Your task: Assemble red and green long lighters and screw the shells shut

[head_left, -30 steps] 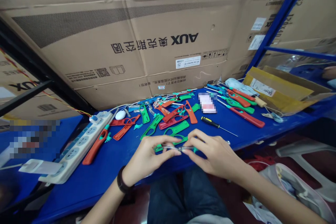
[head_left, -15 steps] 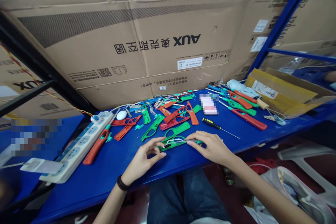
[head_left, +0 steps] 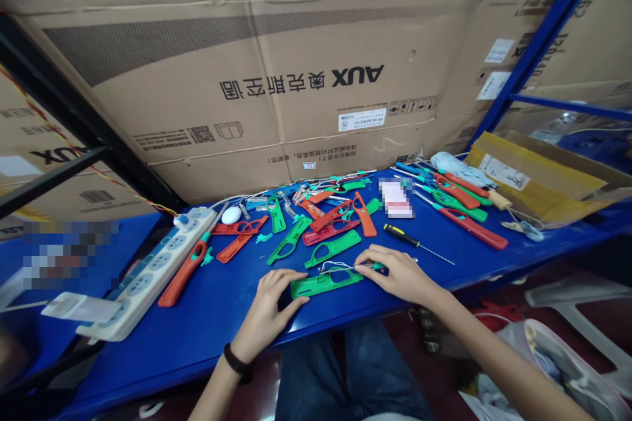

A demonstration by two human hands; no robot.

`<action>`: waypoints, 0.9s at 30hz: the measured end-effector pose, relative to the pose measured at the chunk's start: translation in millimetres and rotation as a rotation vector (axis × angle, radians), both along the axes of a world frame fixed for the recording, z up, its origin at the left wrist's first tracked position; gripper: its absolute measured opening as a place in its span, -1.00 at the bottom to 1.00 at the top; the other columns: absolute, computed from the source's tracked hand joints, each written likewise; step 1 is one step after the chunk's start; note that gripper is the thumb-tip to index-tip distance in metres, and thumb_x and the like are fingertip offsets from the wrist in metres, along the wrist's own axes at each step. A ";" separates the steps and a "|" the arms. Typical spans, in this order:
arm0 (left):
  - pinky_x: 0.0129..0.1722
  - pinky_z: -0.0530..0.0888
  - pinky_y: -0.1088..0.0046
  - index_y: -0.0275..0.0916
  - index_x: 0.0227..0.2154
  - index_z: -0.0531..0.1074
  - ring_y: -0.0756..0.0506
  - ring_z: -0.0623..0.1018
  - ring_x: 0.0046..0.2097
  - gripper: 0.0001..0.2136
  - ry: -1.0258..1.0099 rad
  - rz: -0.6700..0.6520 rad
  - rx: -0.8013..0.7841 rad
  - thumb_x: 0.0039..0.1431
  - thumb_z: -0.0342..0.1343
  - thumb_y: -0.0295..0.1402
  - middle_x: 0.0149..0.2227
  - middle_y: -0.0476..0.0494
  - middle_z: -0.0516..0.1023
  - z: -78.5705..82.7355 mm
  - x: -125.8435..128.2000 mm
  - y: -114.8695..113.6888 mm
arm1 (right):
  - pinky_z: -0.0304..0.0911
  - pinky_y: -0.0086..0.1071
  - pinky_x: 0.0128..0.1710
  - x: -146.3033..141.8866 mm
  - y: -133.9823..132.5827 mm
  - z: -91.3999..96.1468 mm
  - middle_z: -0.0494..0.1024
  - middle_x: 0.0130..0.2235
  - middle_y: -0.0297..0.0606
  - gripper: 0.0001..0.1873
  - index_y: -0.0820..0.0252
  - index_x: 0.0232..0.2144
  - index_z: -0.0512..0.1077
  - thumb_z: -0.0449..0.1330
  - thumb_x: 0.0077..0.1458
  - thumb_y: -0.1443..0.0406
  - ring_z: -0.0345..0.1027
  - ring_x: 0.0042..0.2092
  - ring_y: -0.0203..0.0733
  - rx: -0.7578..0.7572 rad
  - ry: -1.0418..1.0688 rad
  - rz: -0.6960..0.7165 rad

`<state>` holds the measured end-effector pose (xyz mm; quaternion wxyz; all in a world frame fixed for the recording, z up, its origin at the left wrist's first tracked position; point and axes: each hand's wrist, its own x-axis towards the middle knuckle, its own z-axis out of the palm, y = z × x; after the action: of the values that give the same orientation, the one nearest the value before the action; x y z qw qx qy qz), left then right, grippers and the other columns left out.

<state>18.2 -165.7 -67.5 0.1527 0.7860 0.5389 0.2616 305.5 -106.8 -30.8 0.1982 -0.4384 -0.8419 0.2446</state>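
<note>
A green plastic lighter shell (head_left: 326, 281) lies flat on the blue table (head_left: 207, 316) near its front edge. My left hand (head_left: 269, 306) rests on the table with its fingertips against the shell's left end. My right hand (head_left: 395, 271) pinches a thin metal tube with white wires (head_left: 345, 267) just above the shell's right end. A black band circles my left wrist.
Several red and green lighter shells (head_left: 326, 220) lie scattered behind. A black-and-yellow screwdriver (head_left: 413, 241) lies right of them, a white power strip (head_left: 148, 273) at the left. Big cardboard boxes (head_left: 276, 66) wall off the back; an open carton (head_left: 538, 177) sits at the right.
Both hands moved forward from over the table's edge and lowered the green shell onto the table. The left hand shifted to the shell's left end, the right to the wired tube.
</note>
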 end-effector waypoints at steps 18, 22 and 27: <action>0.05 0.33 0.14 -0.04 -0.03 0.40 -0.17 0.45 0.00 -0.71 -0.046 -0.040 -0.041 0.17 0.13 -0.26 -0.07 -0.11 0.49 8.2 -5.5 -2.4 | 0.24 -0.38 -0.25 -4.4 1.1 11.1 0.51 -0.24 -0.30 -0.80 0.11 -0.25 0.47 0.08 0.24 0.19 0.42 -0.26 -0.24 0.324 -0.188 0.208; 0.04 0.35 0.16 -0.05 -0.03 0.40 -0.17 0.45 0.01 -0.71 -0.042 -0.045 -0.031 0.17 0.13 -0.27 -0.07 -0.11 0.49 9.5 -2.5 -4.3 | 0.25 -0.39 -0.25 -5.9 -0.9 12.2 0.52 -0.25 -0.29 -0.78 0.12 -0.25 0.46 0.05 0.26 0.19 0.42 -0.25 -0.24 0.362 -0.170 0.203; 0.18 0.20 0.05 -0.07 0.00 0.37 -0.15 0.44 0.06 -0.71 -0.053 -0.074 -0.003 0.22 0.08 -0.24 0.00 -0.11 0.49 6.9 4.8 -6.0 | 0.26 -0.40 -0.26 -5.4 -4.8 13.8 0.52 -0.27 -0.28 -0.74 0.12 -0.25 0.47 0.01 0.28 0.17 0.41 -0.25 -0.25 0.385 -0.148 0.179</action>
<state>23.0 -171.7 -60.6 0.1775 0.7981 0.5055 0.2757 300.1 -111.6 -17.0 0.1935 -0.3327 -0.9208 0.0630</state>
